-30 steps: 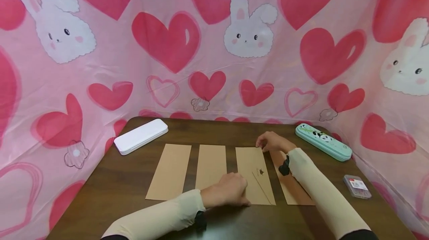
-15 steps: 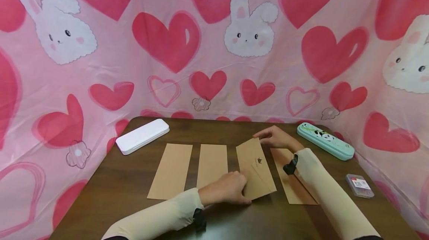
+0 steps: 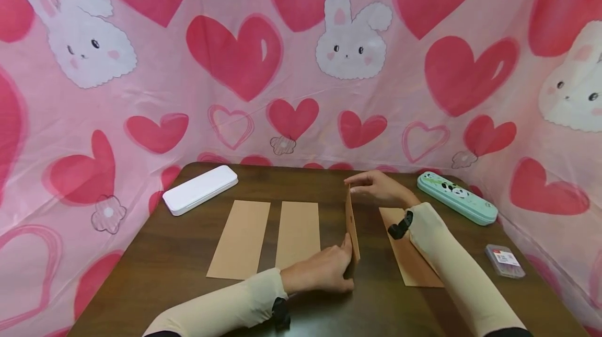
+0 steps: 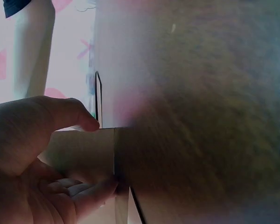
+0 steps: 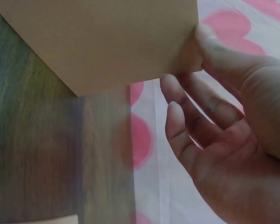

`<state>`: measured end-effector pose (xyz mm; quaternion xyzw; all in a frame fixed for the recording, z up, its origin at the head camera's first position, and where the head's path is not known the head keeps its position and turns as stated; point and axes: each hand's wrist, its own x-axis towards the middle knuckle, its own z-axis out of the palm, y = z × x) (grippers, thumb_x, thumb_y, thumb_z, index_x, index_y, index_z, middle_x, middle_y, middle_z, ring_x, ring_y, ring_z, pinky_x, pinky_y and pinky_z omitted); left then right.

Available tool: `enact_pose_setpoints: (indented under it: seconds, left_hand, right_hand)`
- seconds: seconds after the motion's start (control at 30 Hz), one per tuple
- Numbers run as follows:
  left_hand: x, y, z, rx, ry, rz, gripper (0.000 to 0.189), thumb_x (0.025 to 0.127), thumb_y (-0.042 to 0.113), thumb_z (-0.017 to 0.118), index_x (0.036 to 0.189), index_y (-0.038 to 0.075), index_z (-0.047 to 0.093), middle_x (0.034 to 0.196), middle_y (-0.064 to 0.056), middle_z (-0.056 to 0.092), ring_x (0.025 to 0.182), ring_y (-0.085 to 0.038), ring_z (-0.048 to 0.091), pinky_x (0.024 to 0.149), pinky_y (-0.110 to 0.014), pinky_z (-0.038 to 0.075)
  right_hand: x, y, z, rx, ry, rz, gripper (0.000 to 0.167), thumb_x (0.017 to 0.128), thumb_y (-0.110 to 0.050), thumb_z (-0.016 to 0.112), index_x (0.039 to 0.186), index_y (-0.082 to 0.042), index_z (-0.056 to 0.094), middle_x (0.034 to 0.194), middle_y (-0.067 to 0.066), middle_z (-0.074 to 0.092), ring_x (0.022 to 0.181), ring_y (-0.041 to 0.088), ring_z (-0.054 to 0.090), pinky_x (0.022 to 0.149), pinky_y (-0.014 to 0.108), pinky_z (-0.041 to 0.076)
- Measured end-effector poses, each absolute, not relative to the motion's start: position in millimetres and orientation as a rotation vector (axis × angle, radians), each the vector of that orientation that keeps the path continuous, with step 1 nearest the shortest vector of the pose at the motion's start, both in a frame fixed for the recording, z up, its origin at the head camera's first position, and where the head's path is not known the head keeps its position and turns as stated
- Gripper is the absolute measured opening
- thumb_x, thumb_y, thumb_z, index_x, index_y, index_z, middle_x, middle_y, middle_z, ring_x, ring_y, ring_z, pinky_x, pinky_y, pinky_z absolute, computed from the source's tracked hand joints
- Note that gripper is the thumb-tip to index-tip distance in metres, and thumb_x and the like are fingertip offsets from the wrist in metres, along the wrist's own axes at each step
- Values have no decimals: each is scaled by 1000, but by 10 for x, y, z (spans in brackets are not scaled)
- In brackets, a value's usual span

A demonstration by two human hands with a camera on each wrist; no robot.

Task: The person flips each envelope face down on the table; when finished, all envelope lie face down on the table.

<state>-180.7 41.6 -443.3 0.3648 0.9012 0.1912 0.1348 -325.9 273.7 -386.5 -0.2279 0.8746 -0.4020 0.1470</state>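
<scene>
A brown kraft paper envelope (image 3: 351, 222) stands on its long edge, seen nearly edge-on in the head view. My left hand (image 3: 324, 269) pinches its near end; in the left wrist view the thumb of the left hand (image 4: 23, 154) lies along the edge and the fingers are on the other side. My right hand (image 3: 376, 188) grips the far upper corner. From the right wrist view, a plain face of the envelope (image 5: 116, 42) shows, with the thumb of the right hand (image 5: 233, 135) at its corner and two fingers spread below.
Two matching brown paper pieces (image 3: 239, 240) lie flat to the left, and another brown piece (image 3: 416, 266) lies under the right forearm. A white pencil case (image 3: 201, 190) stands back left, a green panda case (image 3: 456, 197) back right. A small clear box (image 3: 505, 261) is at right.
The envelope, flat a second ago with its crown print and flap upward, has been tilted up to the left onto its edge. The right hand has lifted and shifted left with its corner.
</scene>
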Motion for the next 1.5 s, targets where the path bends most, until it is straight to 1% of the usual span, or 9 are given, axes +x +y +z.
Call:
enact_pose_setpoints:
  seconds: [0.27,0.4,0.53,0.6,0.7,0.87,1.07,1.3,1.5]
  left_hand:
    - [-1792,417,-4448,1071,2627,555,105,88,35,77,160,-9,15,140,-19,63,108,-7,69,76,-17,54]
    - [-1767,355,-4377,1033,2694,528,109,88,50,76,164,0,14,146,-12,60,121,-14,66,91,-25,56]
    - [-1752,286,-4205,1071,2790,595,114,83,62,77,166,16,14,131,-4,57,101,-11,59,74,-23,52]
    - [-1738,274,-4115,1191,2806,692,108,84,62,76,165,22,19,119,-2,53,89,-9,49,67,-20,45]
    - [-1704,295,-4038,1469,2835,769,79,89,56,74,155,24,44,115,3,55,91,-4,49,73,-16,42]
    - [-1657,369,-4075,1788,2957,690,28,95,41,73,115,23,78,105,9,66,93,-5,61,74,-15,42]
    - [-1674,384,-4160,1845,3026,654,19,97,33,72,111,25,80,98,13,69,89,-4,61,70,-15,40]
    - [-1708,372,-4142,1930,3054,549,19,99,35,69,112,27,80,100,15,70,92,-4,61,70,-17,40]
    - [-1701,377,-4130,1924,3029,533,19,99,36,69,113,28,79,100,15,69,89,-3,60,68,-15,36]
  right_hand:
    - [-3252,2707,-3889,-616,2571,-1212,34,98,-41,69,124,-19,70,122,9,70,104,28,64,89,40,57]
    - [-3253,2710,-3899,-621,2591,-1191,40,97,-43,70,130,-21,67,132,13,68,113,25,66,92,39,58]
    - [-3264,2708,-3902,-618,2592,-1188,43,96,-46,70,132,-22,67,135,12,68,115,26,67,96,46,58]
    - [-3264,2711,-3905,-615,2592,-1191,42,96,-46,70,131,-22,67,134,10,68,115,27,67,97,49,58]
    - [-3254,2715,-3910,-612,2593,-1192,40,97,-44,69,130,-21,68,133,8,68,114,27,67,96,49,58]
    - [-3240,2724,-3934,-605,2583,-1185,40,98,-42,69,131,-20,67,135,11,67,115,26,67,94,43,59]
    - [-3250,2734,-3951,-609,2559,-1180,41,99,-42,67,133,-19,66,139,19,64,116,26,67,94,43,59]
    - [-3341,2787,-4040,-581,2420,-1267,46,111,-24,44,150,0,47,143,27,57,114,32,66,99,52,55]
    - [-3438,2824,-4289,-570,2468,-1088,36,104,-8,55,138,3,60,131,23,68,103,19,68,83,38,57]
